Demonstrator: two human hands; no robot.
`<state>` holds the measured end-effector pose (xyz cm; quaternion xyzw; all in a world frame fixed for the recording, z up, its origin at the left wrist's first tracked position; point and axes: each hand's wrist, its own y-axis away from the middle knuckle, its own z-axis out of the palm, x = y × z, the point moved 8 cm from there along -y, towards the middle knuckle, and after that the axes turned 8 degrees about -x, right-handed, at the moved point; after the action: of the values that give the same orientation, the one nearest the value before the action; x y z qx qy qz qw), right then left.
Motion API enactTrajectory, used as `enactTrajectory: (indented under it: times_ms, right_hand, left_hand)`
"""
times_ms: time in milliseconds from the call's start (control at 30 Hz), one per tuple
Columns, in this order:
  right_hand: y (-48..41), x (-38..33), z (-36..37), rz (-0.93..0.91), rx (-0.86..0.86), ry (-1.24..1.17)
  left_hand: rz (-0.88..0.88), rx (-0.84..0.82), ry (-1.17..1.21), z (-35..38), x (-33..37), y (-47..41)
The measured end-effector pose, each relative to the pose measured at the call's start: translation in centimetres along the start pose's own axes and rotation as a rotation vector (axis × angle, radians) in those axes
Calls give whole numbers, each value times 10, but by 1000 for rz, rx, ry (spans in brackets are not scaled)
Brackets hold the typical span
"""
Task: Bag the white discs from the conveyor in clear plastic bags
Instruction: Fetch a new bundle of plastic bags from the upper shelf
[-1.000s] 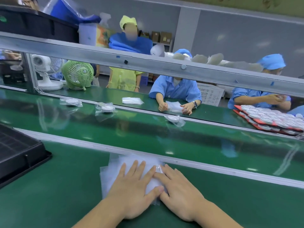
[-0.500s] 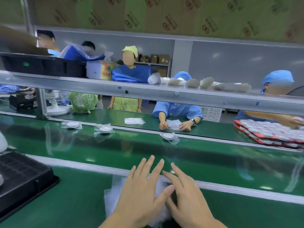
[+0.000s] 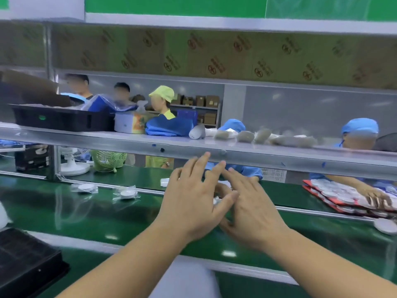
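Note:
Both my hands are stretched forward above the green conveyor belt point(image 3: 90, 214) with fingers straight and spread, holding nothing. My left hand point(image 3: 189, 201) partly overlaps my right hand point(image 3: 251, 211). A small white thing shows between them, mostly hidden. Two white discs in clear bags lie on the belt's far left, one bagged disc point(image 3: 86, 187) beside another bagged disc point(image 3: 126, 193). A bare white disc point(image 3: 385, 225) lies at the belt's right edge. The stack of clear bags point(image 3: 187, 278) lies near me, under my forearms.
A black tray point(image 3: 25, 261) sits at my near left. A metal shelf rail point(image 3: 279, 157) crosses just beyond my fingertips. Across the belt, a worker's hand rests on a red tray of discs point(image 3: 343, 195). Fans and other workers stand behind.
My hands have lifted off the stack of bags and moved forward over the belt. The view has tilted upward. The bagged discs have drifted along the belt.

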<state>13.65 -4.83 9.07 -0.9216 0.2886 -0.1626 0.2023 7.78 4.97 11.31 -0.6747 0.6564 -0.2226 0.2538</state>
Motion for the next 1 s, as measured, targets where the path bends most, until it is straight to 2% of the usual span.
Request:
enactTrajectory:
  times_ms: [167,400,667,800,1000]
  right_hand:
    - [-16,11,-27,41,7,42]
    - [-27,22,-46,110,27,8]
    - [-77,47,-80,249,129,-136]
    - [-97,71,-95,309,164,-91]
    - [-102,125,-86,433,54,-23]
  left_hand:
    - [22,16,-71,-23,5,-26]
    - [34,42,-49,-37,8,-43]
    - [-92,39,31,-38,-36,-93]
    - [-135,7,-56,-35,-65,-115]
    - [-190,-56,-215,-24,-100,-139]
